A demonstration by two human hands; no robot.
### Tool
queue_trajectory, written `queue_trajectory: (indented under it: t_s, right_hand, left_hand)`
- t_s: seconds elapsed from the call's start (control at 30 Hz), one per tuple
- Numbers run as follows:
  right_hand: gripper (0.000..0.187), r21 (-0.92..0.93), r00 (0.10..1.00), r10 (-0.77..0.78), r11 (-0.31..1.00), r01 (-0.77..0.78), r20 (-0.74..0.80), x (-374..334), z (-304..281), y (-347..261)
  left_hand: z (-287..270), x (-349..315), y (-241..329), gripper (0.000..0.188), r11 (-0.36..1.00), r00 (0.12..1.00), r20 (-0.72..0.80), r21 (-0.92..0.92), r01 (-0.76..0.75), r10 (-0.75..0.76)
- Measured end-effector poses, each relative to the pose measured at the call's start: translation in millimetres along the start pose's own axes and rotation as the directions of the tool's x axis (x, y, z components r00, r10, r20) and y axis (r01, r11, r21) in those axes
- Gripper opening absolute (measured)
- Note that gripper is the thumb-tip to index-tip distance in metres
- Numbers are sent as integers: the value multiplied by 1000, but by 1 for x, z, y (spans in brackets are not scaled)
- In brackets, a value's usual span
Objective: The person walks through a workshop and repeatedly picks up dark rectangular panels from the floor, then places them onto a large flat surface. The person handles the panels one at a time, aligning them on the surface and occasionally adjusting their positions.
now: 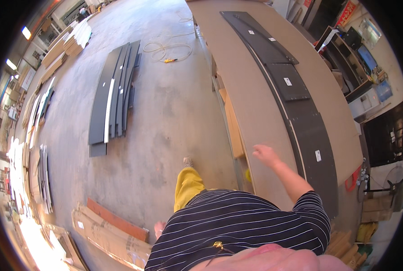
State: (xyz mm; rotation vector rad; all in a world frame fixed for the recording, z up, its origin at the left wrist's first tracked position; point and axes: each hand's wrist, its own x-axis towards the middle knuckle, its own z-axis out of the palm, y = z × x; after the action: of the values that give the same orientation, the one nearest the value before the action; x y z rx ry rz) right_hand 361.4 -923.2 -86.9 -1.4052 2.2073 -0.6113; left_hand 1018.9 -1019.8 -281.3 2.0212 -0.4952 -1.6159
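Note:
My right hand (265,155) is over the near left part of the brown-topped table (249,86), left of a row of dark panels. Its fingers look loosely curled, and nothing shows in them. The nearest dark panel (312,135) is long and carries a white label; a shorter dark panel (287,86) and a tapering dark panel (255,34) lie beyond it. My left hand (159,228) hangs low beside my striped shirt, mostly hidden by my body, so its fingers cannot be made out. It is nearest to flattened cardboard on the floor.
A stack of dark boards (113,90) lies on the concrete floor ahead left. Beyond it is a coiled hose (167,49) with a yellow end. Flattened cardboard (111,235) and a reddish-brown board (115,219) lie at lower left. Shelving (352,63) stands right of the table.

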Motion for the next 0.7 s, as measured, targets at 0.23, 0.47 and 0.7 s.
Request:
queue_trajectory:
  t_s: [0.23,0.47,0.7]
  right_hand:
    - [38,159,971,191,973,-167,-147,88,31,-59]
    - [41,335,712,529,848,-412,-463,164,-49,-12]
    - [53,34,515,189,955,-295,-836,393,-197,162]
  left_hand:
    - [165,146,233,30,959,990,131,271,-78,44]
    - [430,164,485,26,625,882,425,637,-451,202]
    - [701,62,545,32,547,651,706,441,-712,278]
